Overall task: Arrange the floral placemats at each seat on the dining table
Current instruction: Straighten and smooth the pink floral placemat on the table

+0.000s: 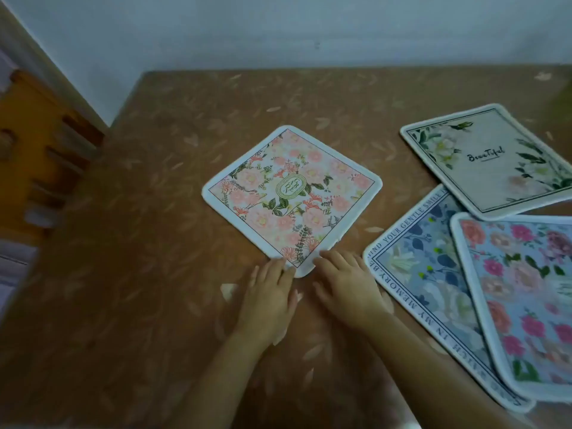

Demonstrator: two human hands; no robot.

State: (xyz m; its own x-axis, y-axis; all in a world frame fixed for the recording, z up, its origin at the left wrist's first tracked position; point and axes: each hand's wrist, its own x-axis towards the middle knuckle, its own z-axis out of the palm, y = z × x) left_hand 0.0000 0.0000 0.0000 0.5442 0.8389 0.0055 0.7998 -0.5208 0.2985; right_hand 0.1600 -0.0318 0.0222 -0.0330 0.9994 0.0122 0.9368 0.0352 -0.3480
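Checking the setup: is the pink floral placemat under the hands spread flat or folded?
Spread flat: the pink floral placemat shows its whole printed face and all four rounded corners on the table.

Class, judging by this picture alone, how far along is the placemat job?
Early on. No placemat looks squarely set yet. In hand: the left hand and right hand touch the near corner of the pink placemat, which lies askew. Left: the cream placemat, blue placemat and bright floral placemat lie clustered, two overlapping.

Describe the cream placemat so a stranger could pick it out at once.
On the brown dining table, look to the far right, beyond the two overlapping blue mats. The cream placemat lies there alone, pale with green leaves at its corners and a handwritten word across its middle.
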